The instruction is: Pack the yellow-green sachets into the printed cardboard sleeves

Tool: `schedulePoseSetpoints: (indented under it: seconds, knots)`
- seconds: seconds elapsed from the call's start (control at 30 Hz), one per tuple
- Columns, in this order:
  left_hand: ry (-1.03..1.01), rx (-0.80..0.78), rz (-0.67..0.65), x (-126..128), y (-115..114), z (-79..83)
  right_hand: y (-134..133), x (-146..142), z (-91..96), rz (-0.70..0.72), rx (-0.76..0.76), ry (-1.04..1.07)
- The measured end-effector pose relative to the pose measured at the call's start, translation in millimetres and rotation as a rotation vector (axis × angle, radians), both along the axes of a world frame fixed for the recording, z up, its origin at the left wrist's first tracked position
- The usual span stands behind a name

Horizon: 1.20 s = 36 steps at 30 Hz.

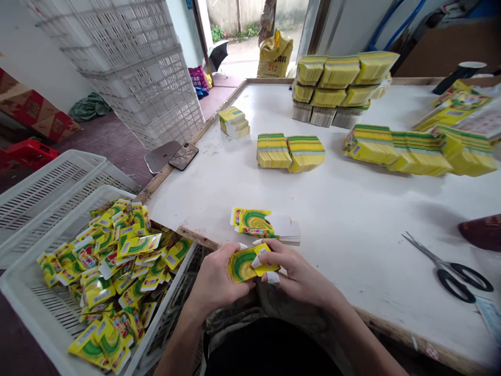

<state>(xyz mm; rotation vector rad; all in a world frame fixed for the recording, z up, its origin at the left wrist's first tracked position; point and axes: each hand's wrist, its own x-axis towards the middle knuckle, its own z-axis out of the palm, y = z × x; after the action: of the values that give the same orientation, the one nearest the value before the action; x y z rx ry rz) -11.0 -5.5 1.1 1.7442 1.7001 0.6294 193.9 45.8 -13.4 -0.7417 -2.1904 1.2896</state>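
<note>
Between my two hands, at the near edge of the white table, is a small yellow and green crayon box (241, 265). My left hand (219, 277) grips its left end, thumb along the top. At the other end, my right hand (289, 266) pinches the box with white-taped fingertips. Just beyond my hands lies a small stack of flat crayon box blanks (254, 222), printed side partly up and white inner side showing at the right. To the left, a white plastic crate (50, 308) holds many folded yellow boxes (117, 261).
Bundles of flat blanks (289, 151) stand mid-table, with more stacked bundles (340, 86) behind and a row (418, 149) at right. Scissors (446, 269) lie open on the right. A phone (183, 156) rests at the left edge. Tall white crates (129, 62) stand beyond.
</note>
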Motion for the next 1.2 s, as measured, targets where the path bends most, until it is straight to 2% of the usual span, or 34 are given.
schedulePoseSetpoints:
  seconds: [0.07, 0.2, 0.3, 0.37, 0.47, 0.5, 0.57, 0.63, 0.73, 0.83, 1.0, 1.2]
  knots:
    - [0.018, 0.024, -0.003, 1.9, 3.1, 2.7, -2.5, -0.3, -1.8, -0.047, -0.008, 0.023]
    - [0.039, 0.053, 0.009, 8.1, 6.7, 2.2, -15.3, -14.2, -12.6, -0.23, -0.074, 0.04]
    - [-0.209, 0.021, 0.101, 7.1, 4.7, -8.6, -13.0, -21.9, -18.7, -0.242, -0.139, 0.083]
    - [-0.497, 0.086, 0.318, -4.8, 3.0, -16.3, -1.7, -20.6, -21.3, -0.286, -0.098, 0.091]
    - [-0.918, 0.385, 0.842, -41.8, 2.1, -19.8, 20.7, -14.3, -25.2, -0.461, 0.108, -0.057]
    - [-1.061, 0.444, 0.956, -55.7, 1.8, -18.5, 27.0, -13.2, -26.6, -0.506, 0.186, -0.147]
    - [-1.253, 0.494, 1.067, -76.8, 0.9, -14.6, 35.4, -14.3, -29.1, -0.54, 0.312, -0.35]
    - [-1.34, 0.432, 1.122, -81.6, 0.6, -12.0, 38.3, -19.0, -30.7, -0.541, 0.374, -0.497]
    - [-1.388, 0.218, 1.134, -59.7, 3.2, -15.0, 36.7, -26.1, -30.8, -0.548, 0.394, -0.563]
    - [-1.401, 0.067, 1.0, -29.5, 7.9, -21.7, 33.2, -27.1, -28.3, -0.571, 0.418, -0.563]
    - [-1.409, 0.052, 0.82, -10.3, 13.4, -25.2, 30.8, -23.2, -24.3, -0.661, 0.512, -0.628]
    - [-1.406, 0.002, 0.775, -1.1, 14.4, -29.0, 35.4, -24.8, -26.5, -0.619, 0.426, -0.661]
